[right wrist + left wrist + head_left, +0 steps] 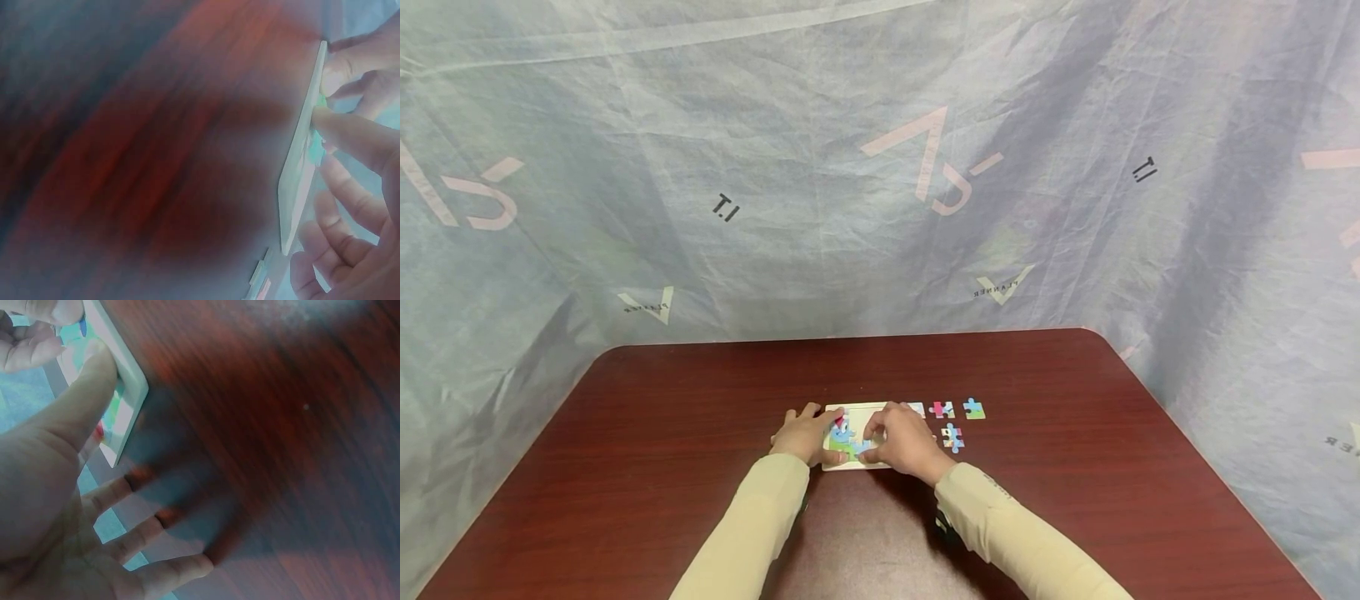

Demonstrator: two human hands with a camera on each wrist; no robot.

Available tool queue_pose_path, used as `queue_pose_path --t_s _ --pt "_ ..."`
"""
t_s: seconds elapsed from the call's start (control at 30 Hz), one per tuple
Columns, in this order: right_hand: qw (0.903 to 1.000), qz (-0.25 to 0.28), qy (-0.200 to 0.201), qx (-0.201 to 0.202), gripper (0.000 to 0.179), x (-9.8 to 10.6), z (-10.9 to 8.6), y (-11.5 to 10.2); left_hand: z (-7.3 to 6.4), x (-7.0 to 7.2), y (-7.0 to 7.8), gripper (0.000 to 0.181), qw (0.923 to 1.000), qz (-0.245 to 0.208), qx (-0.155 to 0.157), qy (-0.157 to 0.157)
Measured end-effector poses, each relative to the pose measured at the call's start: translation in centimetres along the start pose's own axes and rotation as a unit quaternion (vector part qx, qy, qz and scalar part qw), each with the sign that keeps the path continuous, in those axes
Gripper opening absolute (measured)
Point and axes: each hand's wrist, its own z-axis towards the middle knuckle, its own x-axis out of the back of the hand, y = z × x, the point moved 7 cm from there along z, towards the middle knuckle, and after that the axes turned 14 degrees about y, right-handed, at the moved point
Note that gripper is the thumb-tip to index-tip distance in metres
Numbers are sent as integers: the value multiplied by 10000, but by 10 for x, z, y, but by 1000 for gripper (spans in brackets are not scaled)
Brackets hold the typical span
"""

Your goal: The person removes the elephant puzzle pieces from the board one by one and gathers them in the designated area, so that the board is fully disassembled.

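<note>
A shallow puzzle tray (850, 466) with a pale rim lies between the hands, its left part filled with green, blue and red picture. My left hand (801, 437) rests at its left end. In the left wrist view the thumb (100, 369) lies on the tray's near edge and the other fingers spread over the table. My right hand (910, 440) bends over the tray's middle, pinching a light blue jigsaw piece (860, 448) between thumb and index finger, low in the tray beside the green part. In the right wrist view its remaining fingers (340, 237) are curled.
Right of the tray lie loose jigsaw pieces: a red and white one (942, 409), a blue and green one (973, 408) and a multicoloured one (952, 437). Another pale piece (917, 408) shows just behind the right hand. A printed grey sheet (820, 250) hangs behind the dark red table (685, 433).
</note>
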Motion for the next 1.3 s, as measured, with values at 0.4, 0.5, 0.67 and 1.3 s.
queue_pose_path --t_s 0.4,0.5,0.67,1.3 --pt "9998 -178 -32 13 26 12 10 8 -2 3 3 74 10000 63 -27 -10" --pt "9999 -134 -41 30 29 15 10 10 -3 5 4 74 10000 77 -32 -12" --pt "9990 -274 -239 267 31 14 6 10 -5 7 5 73 10000 76 -33 -13" --pt "9961 -503 -462 560 17 9 9 5 -4 6 5 72 9998 149 19 -92"
